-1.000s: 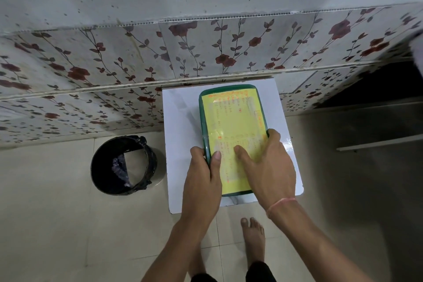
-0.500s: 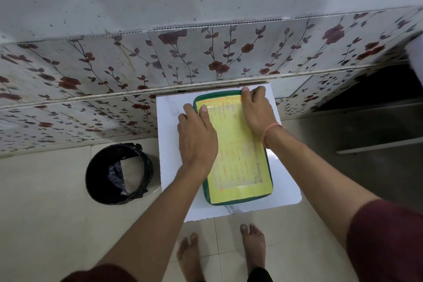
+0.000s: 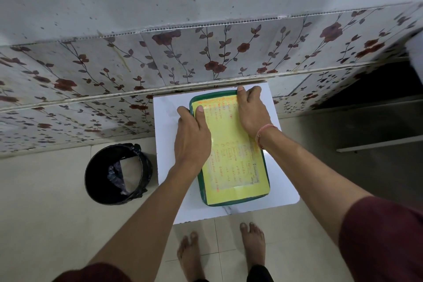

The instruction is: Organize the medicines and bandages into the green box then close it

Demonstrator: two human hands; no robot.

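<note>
While 2 hands, left and right, press flat, 1 green box closed, 1 bin.

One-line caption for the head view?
Both hands, left and right, press the yellow-labelled green plastic box shut on a white table.

Box on table; bin left of table.
</note>
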